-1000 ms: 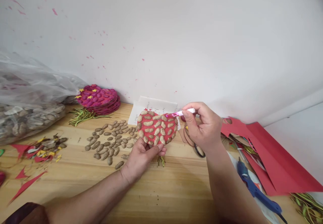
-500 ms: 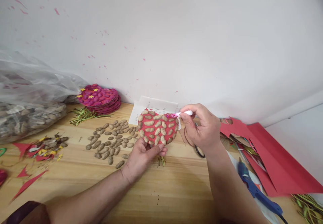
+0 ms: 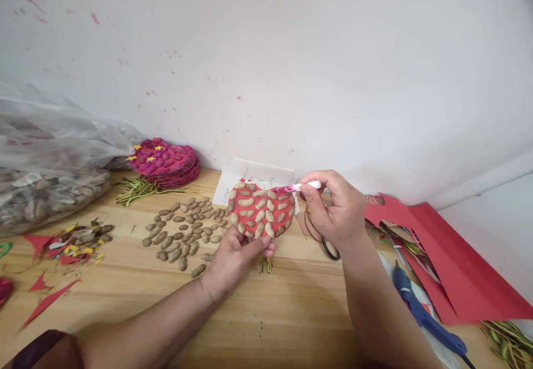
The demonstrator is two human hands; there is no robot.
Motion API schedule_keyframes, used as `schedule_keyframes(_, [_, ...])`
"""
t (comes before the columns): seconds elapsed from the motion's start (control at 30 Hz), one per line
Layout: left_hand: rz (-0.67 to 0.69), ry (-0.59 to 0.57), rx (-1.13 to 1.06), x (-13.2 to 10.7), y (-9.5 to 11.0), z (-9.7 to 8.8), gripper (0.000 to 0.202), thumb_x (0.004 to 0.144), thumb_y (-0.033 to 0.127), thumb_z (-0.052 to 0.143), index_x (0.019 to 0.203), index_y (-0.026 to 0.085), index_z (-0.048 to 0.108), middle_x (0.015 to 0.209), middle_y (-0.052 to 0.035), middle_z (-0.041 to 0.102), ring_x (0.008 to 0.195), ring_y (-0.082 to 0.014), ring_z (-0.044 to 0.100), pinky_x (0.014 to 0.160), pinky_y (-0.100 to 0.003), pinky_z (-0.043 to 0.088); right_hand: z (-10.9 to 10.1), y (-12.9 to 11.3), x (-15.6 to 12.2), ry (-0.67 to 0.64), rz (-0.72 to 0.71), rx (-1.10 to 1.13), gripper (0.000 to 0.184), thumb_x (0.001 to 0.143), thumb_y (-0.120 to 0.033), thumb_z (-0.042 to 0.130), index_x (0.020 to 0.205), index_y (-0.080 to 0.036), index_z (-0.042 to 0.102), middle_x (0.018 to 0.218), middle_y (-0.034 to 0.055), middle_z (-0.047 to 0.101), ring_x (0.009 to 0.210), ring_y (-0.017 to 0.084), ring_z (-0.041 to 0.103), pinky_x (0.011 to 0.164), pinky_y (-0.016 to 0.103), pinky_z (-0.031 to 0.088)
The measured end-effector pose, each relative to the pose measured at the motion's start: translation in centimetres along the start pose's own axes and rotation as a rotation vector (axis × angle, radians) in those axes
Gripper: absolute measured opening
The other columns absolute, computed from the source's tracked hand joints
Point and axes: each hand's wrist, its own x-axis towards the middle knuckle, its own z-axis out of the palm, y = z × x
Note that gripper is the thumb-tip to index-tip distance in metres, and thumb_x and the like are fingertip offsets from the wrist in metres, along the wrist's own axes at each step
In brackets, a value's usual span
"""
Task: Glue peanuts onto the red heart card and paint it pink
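Observation:
My left hand point(image 3: 239, 258) grips the lower edge of a red card point(image 3: 253, 212) covered in rows of peanuts, thumb on its front. Green stems point(image 3: 266, 264) show below the card. A white-handled paintbrush point(image 3: 302, 186) with magenta paint on its tip is pinched in my right hand point(image 3: 336, 209). Its tip is at the card's upper right, by the peanuts there; whether it touches is hard to tell. Most peanuts on the card are bare tan. Loose peanuts point(image 3: 183, 233) lie on the table to the left of the card.
A stack of magenta peanut pieces point(image 3: 170, 163) with yellow stars stands by the wall. Left is a plastic bag of peanuts point(image 3: 50, 191), with red and yellow scraps point(image 3: 66, 249) before it. At right lie red card sheets point(image 3: 453, 258), a blue glue gun point(image 3: 425, 316) and black-handled scissors point(image 3: 330, 249).
My right hand and the paintbrush have shifted slightly to the right. My left hand and the peanut-covered card stay almost where they were.

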Motion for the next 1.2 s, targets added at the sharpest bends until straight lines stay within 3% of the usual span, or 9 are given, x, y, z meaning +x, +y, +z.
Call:
schedule_keyframes(0.7, [-0.009,0.017,-0.033,-0.10,0.16,0.17,0.036,0.064,0.031,0.097,0.086,0.014,0.074,0.081,-0.0030,0.075,0.069,-0.0144,0.071,0.064,-0.023,0.061,0.17,0.20,-0.21,-0.002,0.072,-0.006,0.006,0.096,-0.023,0.064,0.091,-0.023,0.067,0.078,-0.0001,0.071,0.064,0.014,0.060,0.062,0.027,0.049])
schedule_keyframes(1.2, [-0.005,0.061,-0.023,-0.05,0.43,0.42,0.039,0.062,0.030,0.097,0.089,0.013,0.074,0.083,-0.0052,0.075,0.068,-0.0164,0.071,0.064,-0.026,0.060,0.39,0.11,-0.24,-0.023,0.024,-0.011,0.006,0.097,-0.020,0.062,0.094,-0.024,0.066,0.083,0.0002,0.072,0.070,0.015,0.064,0.067,0.029,0.052])
